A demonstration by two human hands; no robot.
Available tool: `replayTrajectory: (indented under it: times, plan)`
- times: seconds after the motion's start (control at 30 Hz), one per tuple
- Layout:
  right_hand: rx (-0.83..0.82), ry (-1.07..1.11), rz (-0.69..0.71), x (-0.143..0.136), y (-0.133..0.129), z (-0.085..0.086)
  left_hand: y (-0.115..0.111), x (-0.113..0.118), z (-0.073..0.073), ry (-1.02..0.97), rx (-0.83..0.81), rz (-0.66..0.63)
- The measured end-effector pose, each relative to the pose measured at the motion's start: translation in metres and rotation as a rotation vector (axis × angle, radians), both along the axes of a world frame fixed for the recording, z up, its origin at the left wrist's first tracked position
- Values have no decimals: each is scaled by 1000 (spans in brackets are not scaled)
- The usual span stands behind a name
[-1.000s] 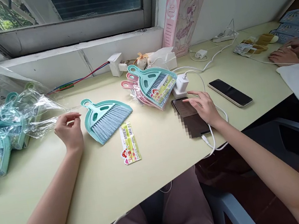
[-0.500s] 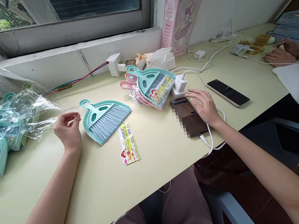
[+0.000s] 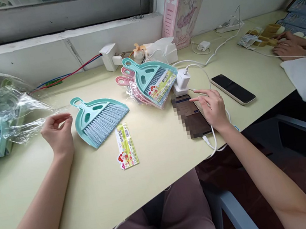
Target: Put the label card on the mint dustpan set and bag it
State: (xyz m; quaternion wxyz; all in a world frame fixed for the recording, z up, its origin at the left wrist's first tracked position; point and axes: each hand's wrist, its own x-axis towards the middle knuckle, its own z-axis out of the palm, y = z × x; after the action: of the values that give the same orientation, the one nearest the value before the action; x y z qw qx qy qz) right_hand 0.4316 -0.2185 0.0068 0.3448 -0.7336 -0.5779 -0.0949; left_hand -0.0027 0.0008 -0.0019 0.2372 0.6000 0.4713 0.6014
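Phone (image 3: 191, 115) under your right hand (image 3: 213, 107) lies at about 3 o'clock near the desk's (image 3: 160, 156) front edge, its cable looping off that edge. Half a second ago the fingers lay spread over it; now the forefinger points at the screen, the rest loosely curled, gripping nothing. Your left hand (image 3: 55, 132) has barely shifted: at 10 o'clock, thumb and forefinger narrowly apart, empty, just beside the teal dustpan and brush (image 3: 98, 118). A paper label (image 3: 125, 146) lies between your hands, with bare desk all around it. Farther off, wrapped dustpan sets (image 3: 150, 81) crowd 12 o'clock, a second phone (image 3: 233, 89) lies at 2 o'clock, and a co-worker's hands (image 3: 289, 45) stay well apart.
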Motion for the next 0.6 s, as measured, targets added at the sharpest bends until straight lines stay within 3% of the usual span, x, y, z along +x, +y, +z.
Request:
replayTrajectory:
  times: [0.2, 0.4, 0.6]
  plan:
    - [-21, -13, 3, -5, 3, 2, 2, -1, -1, -19, -3, -29]
    - [0, -67, -34, -9, 1, 3, 13, -4, 0, -77, 13, 28]
    - [118, -97, -96, -6, -11, 6, 19, -6, -3, -114, 58, 2]
